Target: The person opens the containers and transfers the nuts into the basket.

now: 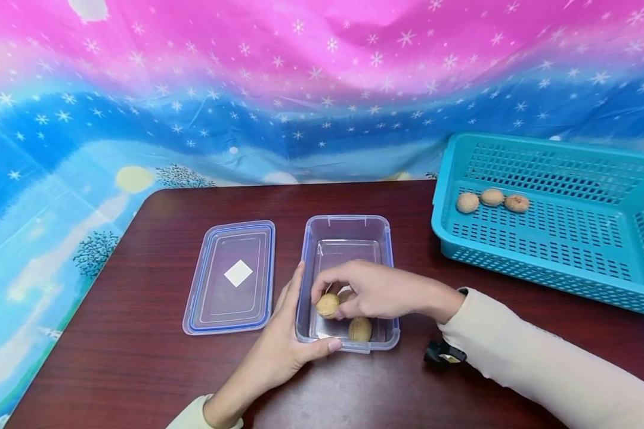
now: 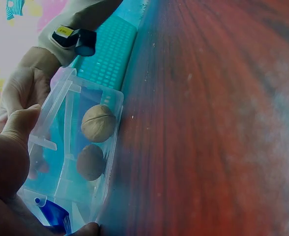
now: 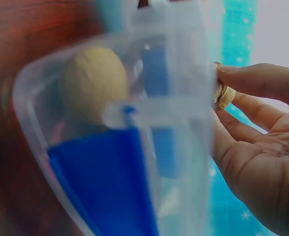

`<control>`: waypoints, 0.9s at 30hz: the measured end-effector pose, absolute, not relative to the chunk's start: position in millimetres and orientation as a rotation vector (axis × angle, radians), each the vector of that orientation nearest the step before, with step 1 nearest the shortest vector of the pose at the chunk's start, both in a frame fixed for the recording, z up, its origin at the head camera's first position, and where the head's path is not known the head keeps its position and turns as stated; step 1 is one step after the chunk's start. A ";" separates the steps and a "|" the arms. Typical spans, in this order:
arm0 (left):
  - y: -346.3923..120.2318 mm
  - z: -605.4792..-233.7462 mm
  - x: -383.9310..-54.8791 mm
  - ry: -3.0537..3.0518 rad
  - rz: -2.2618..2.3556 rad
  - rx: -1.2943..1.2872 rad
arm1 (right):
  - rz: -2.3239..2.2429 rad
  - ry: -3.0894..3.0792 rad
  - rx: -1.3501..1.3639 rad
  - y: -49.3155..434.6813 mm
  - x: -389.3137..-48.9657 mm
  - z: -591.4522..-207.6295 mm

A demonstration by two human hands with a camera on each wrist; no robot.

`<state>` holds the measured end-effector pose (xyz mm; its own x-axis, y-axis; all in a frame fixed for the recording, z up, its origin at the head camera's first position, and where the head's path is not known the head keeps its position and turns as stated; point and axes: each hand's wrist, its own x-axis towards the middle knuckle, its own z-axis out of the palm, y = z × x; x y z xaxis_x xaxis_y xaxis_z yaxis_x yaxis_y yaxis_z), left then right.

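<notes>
A clear plastic container [image 1: 349,229] stands uncovered on the table. My left hand [image 1: 287,342] holds its near left corner, the thumb on the near rim and the fingers along the left wall. My right hand [image 1: 375,292] reaches into the container and pinches a walnut [image 1: 328,305] between thumb and fingers; that walnut [image 3: 225,94] also shows in the right wrist view. A second walnut [image 1: 360,329] lies at the container's near end. Another walnut [image 1: 345,295] is partly hidden behind the right hand. Through the wall, the left wrist view shows two walnuts [image 2: 98,123].
Left of the container, its clear lid [image 1: 209,298] with a blue seal and a white diamond-shaped sticker [image 1: 238,273] lies flat. A turquoise basket [image 1: 542,277] at the right holds three walnuts [image 1: 492,197]. Patterned cloth [image 1: 300,107] hangs behind the table [image 1: 118,333].
</notes>
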<state>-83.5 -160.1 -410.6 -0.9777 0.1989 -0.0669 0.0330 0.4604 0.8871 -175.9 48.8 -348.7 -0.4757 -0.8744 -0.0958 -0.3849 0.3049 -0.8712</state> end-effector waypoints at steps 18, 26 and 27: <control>-159.1 -408.5 -82.6 2.541 1.509 0.136 | -1.116 2.167 -1.062 100.0 -203.8 -299.2; -158.3 -408.0 -82.3 2.533 1.516 0.131 | -1.185 2.192 -0.893 140.4 -218.4 -271.8; -158.2 -408.0 -82.3 2.533 1.516 0.130 | -1.170 2.212 -0.858 146.7 -220.8 -268.9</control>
<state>-82.3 -158.2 -408.0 -0.9788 0.1698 -0.1147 -0.0208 0.4742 0.8802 -220.8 146.7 -268.9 -0.6817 -0.7203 -0.1282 -0.2993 0.4345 -0.8495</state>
